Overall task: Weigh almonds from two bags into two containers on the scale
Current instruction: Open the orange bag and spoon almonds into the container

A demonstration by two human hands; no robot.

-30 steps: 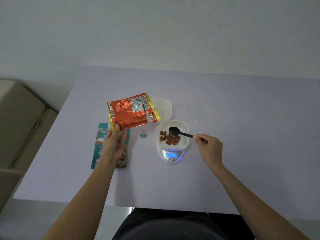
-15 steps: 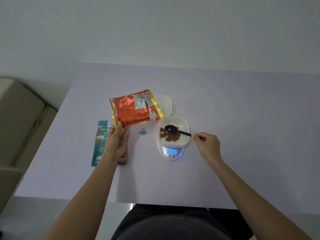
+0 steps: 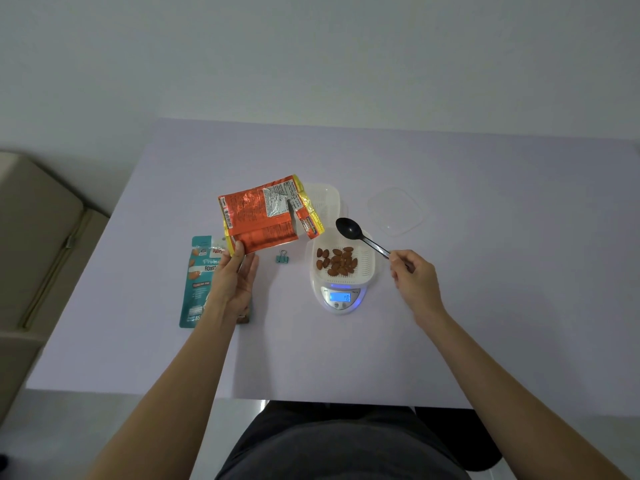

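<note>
Above the counter [image 3: 485,306], the left hand [image 3: 235,278] pinches a crinkly orange foil bag [image 3: 266,216] while the right hand [image 3: 414,275] grips a glossy black spoon [image 3: 360,237] over almonds [image 3: 337,261] in a white ribbed container [image 3: 369,263].

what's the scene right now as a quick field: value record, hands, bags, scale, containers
left hand: holds orange bag raised over the table
right hand: holds black spoon by the handle, bowl looks empty
teal bag: flat on table, partly under the left hand
scale: display lit, digits unclear
container on scale: holds almonds
second container: behind the orange bag
clear lid: on table, far right
binder clip: between bags and scale
</note>
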